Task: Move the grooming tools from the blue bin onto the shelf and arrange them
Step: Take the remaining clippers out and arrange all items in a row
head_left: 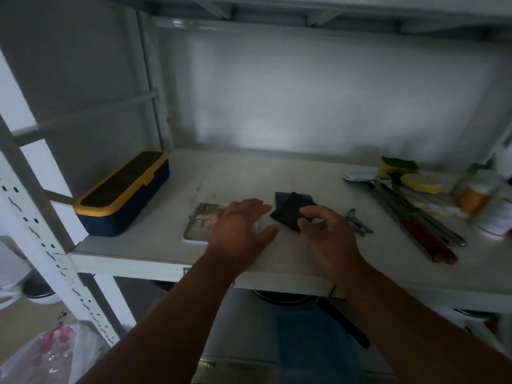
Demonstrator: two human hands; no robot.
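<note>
— While the left hand lies flat on the clear case of small tools, could anything slip?

— It might. That hand's fingers are spread apart and only press down, so they hold nothing. If it pushes hard, I think the case could slide along the shelf toward the front edge.

— And the right hand?

— Its fingers are curled on the corner of a dark folded cloth, pinching it lightly. A quick tug could drag the cloth into the little metal clippers just beside it and knock them about.

— Where are the grooming tools, then?

— On the shelf already, in the middle. Something blue shows down below the shelf, but it is too blurry to tell if it is the bin.

— What is the place like?

— A white metal rack, dim and a bit dusty. A dark box with a yellow rim sits on the left. Long spoons and knives, sponges and bottles crowd the right, so there is little room that way.
</note>
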